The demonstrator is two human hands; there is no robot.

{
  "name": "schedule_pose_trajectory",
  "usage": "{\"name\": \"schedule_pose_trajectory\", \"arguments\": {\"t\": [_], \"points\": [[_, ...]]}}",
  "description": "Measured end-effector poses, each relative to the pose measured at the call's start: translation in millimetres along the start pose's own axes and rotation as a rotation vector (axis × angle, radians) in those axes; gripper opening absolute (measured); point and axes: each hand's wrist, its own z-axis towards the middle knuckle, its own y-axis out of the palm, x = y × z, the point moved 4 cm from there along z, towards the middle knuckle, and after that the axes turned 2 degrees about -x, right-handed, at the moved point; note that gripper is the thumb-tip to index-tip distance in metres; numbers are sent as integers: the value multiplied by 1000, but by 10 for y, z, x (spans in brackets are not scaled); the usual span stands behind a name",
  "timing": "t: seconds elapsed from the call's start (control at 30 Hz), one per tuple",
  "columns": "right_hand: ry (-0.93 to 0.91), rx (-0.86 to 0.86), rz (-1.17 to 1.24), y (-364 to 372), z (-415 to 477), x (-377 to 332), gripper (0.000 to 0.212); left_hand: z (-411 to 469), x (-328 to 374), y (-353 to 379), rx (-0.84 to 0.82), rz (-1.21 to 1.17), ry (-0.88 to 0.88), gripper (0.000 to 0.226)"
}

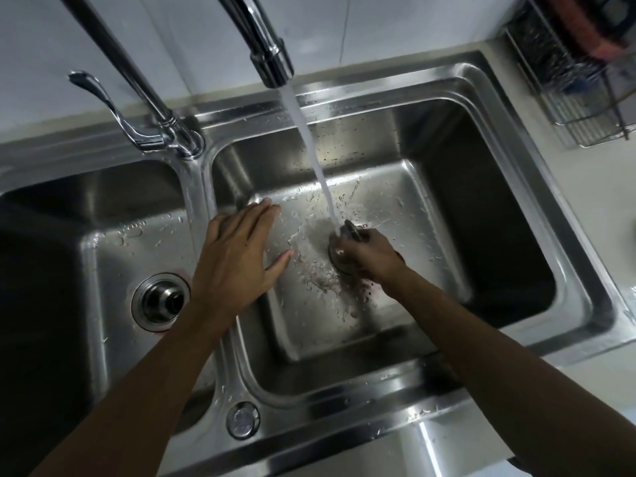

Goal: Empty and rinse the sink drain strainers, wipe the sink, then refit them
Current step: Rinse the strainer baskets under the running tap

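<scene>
A steel double sink [481, 108] fills the view. Water pours from the tap spout [272, 60] into the right basin. My right hand [370, 256] is shut on a metal drain strainer [351, 230], held tilted under the stream over the right basin's drain, which is hidden beneath it. My left hand [237, 256] hovers flat with fingers apart over the divider and the right basin's left side, holding nothing. In the left basin a second strainer [160, 302] sits in its drain.
The tap's lever handle [103, 98] stands behind the divider. A wire rack [581, 80] with an orange cloth sits on the counter at the back right. A round overflow cap [242, 420] sits on the front rim. Droplets cover both basins.
</scene>
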Motion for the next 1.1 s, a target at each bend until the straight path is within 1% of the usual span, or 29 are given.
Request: {"name": "schedule_pose_trajectory", "arguments": {"t": [0.03,0.07,0.1,0.13,0.17,0.3,0.4,0.5,0.57,0.63,0.8,0.87,0.93,0.97,1.0,1.03,1.1], "points": [[-92,81,-239,-13,33,-12,54,0,2,-7,3,-2,-2,77],[-163,127,-477,-1,52,-4,64,-4,5,-13,2,-1,-4,77],[-209,133,-666,32,71,42,69,-4,9,-17,1,0,-5,77],[-226,126,-797,72,54,74,71,-6,13,-20,2,0,-6,77],[-234,128,-869,94,38,96,72,-5,12,-21,2,-2,-7,77],[-299,243,-855,79,44,4,69,1,10,-27,-10,-9,-20,77],[-341,210,-902,160,24,-10,74,-1,15,-20,-6,2,-5,76],[-320,175,-954,123,-6,74,75,-4,17,-15,4,17,18,73],[-302,241,-925,25,6,40,72,-7,8,-8,-2,21,14,72],[-334,298,-895,-15,28,-29,70,-5,7,-3,-8,19,8,72],[-400,172,-1036,111,-18,-66,74,8,9,-4,-24,27,11,72],[-353,145,-981,107,-32,-24,76,7,9,-6,-26,28,12,71],[-271,36,-876,155,-18,64,74,8,10,-10,-26,30,10,71],[-194,-36,-773,189,-2,125,71,10,12,-11,-31,33,8,71],[-84,-101,-597,227,8,180,65,11,12,-13,-37,35,6,71],[43,-155,-370,272,7,215,61,13,15,-13,-42,35,5,71],[272,-204,42,367,-12,242,57,17,15,-14,-43,28,3,71]]}}
